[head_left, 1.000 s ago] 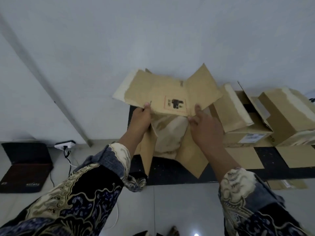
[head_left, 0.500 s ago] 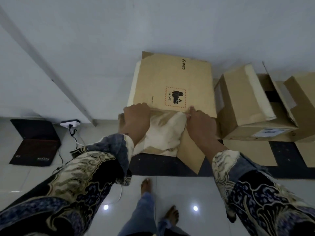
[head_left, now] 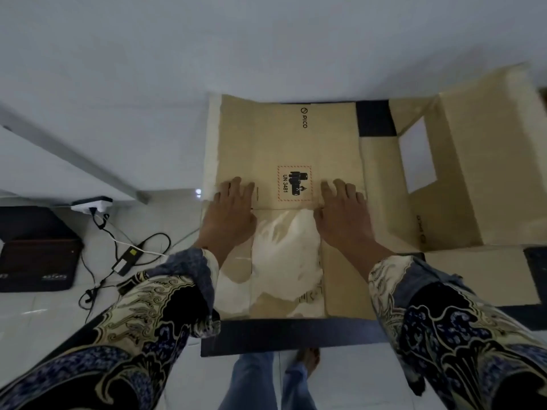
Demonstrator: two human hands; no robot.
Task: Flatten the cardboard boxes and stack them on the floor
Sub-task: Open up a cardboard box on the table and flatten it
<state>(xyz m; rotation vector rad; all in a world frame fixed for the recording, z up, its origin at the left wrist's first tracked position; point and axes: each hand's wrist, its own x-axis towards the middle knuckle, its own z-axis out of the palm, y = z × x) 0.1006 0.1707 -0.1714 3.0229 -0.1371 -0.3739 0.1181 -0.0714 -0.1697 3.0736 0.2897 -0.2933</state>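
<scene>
Head view, looking down at a white tiled floor point(head_left: 165, 368) meeting a pale wall point(head_left: 266, 39). Largest item: a flattened cardboard box point(head_left: 290, 137) lying flat on a dark mat point(head_left: 290, 335) on the floor, its printed face up, showing a "PICO" mark and a red-dashed "UN 3481" label point(head_left: 294, 184); its near flaps carry torn whitish tape residue point(head_left: 284, 255). Just beside it, to the right, an unflattened cardboard box point(head_left: 473, 173) stands open toward the camera, with a white label point(head_left: 417, 155) on an inner flap. Both patterned sleeves point(head_left: 142, 329) enter from the bottom edge. Left hand point(head_left: 229, 214) and right hand point(head_left: 343, 217) rest palm-down on the flattened box, either side of the label, fingers straight and slightly spread, pressing and gripping nothing. At far left, a dark laptop point(head_left: 38, 255) lies on the floor near a white power strip point(head_left: 91, 204), with a black adapter and cables point(head_left: 127, 255) between it and the box. A bare foot point(head_left: 307, 358) shows below the mat.
</scene>
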